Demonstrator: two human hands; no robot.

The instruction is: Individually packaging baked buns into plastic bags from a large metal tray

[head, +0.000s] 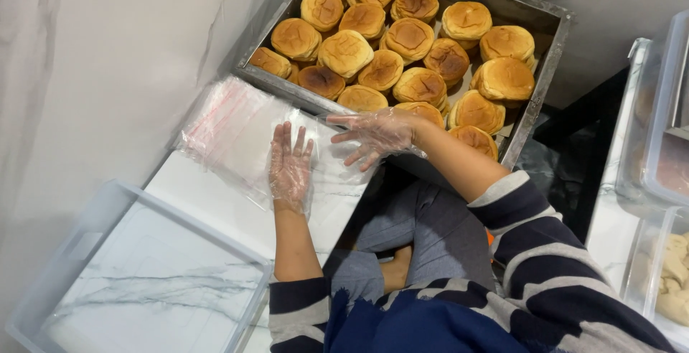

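One metal tray [540, 73], about twenty golden-brown buns [409, 37], some stacked. One stack of clear plastic bags [230, 127], red strip at edge, thin, crinkly, on white marble desk [208, 206] just below tray's near rim. One empty clear bin [108, 202] at lower left. My left hand [290, 166] in thin glove lay flat on bags, grip apart, fingers spread. My right hand [377, 134] gloved too, grip apart, fingertips at stack's right edge, clamped on nothing.
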